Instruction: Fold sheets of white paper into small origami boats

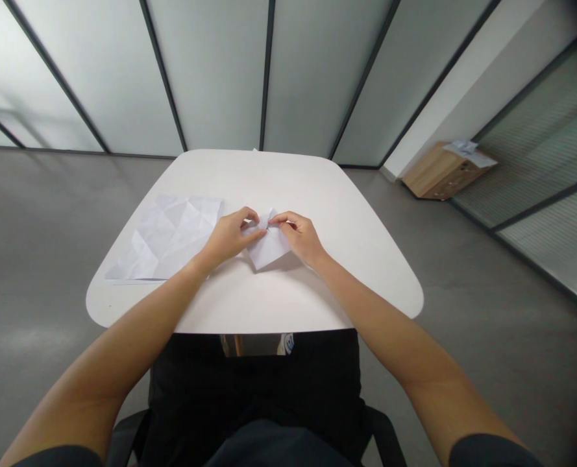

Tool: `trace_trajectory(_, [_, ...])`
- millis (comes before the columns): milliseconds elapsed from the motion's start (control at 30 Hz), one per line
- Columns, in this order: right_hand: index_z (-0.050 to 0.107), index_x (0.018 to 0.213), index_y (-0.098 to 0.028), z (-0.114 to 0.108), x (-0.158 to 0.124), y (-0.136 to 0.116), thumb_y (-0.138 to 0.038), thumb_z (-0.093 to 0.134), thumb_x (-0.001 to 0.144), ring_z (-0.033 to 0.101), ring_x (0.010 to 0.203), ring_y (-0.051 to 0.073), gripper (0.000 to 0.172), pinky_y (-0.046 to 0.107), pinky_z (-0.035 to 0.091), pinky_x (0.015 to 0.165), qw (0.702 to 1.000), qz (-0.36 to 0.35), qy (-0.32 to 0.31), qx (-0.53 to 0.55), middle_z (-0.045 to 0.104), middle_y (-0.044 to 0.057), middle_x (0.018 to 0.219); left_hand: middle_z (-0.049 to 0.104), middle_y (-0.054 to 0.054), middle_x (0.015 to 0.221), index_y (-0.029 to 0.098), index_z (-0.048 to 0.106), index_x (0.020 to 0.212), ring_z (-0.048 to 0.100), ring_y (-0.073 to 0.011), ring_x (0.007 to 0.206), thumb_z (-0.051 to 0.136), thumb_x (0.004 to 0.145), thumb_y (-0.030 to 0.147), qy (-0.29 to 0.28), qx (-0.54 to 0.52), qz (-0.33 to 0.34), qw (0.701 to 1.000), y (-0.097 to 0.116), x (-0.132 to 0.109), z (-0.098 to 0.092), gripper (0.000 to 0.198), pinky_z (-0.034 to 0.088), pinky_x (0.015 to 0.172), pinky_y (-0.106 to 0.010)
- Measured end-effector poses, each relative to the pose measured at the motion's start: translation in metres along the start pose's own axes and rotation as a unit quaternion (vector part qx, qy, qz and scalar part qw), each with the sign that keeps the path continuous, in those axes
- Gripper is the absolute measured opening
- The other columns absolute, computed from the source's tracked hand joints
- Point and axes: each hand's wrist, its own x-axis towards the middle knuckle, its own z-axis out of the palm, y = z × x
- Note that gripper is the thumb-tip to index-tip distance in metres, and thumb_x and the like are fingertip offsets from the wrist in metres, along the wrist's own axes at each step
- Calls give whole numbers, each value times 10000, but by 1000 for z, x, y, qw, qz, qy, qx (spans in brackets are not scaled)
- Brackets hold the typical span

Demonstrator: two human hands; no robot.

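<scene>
A small folded sheet of white paper [271,250] is between my two hands, over the middle of the white table. My left hand [234,235] grips its left side, thumb on top and fingers curled round the edge. From the other side my right hand [298,235] pinches the paper near its upper middle, thumb and forefinger together. The fingertips of both hands almost meet at a fold. A larger creased sheet of white paper [171,227] lies flat to the left, partly behind my left wrist and forearm.
The white table [366,259] has rounded corners, and its front edge is close to my lap. Frosted glass panels [215,78] stand behind it. A wooden cabinet [439,172] with papers on top stands at the right on the grey floor [478,272].
</scene>
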Motion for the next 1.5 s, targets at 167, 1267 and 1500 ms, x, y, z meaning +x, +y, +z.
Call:
trace_trajectory(167, [785,977,-236,1,0,3,-273,551,901,683,815,185,249,327,522,746,1000,6,2,10,801,20,1021,780,-35,966,226,670,1092,680,-175,781,611,980,420,3,34,-4,999,4,-1,-2,232,501,776,-299])
trace_trajectory(1267, [697,1090,-244,0,-1,5,-229,558,879,689,794,183,253,333,547,761,998,-26,8,-56,778,22,1038,726,-87,1341,228,700,1323,674,-236,1214,519,1044,391,-10,-21,70,997,3,-1,3,371,508,1062,-361])
trace_trajectory(1500, [582,1217,-260,2,-4,0,-365,649,912,643,677,152,330,281,487,646,1000,7,21,15,761,-4,914,763,-88,1274,205,749,1264,722,-230,1112,624,987,377,79,-97,-19,992,4,-1,13,350,543,1018,-344])
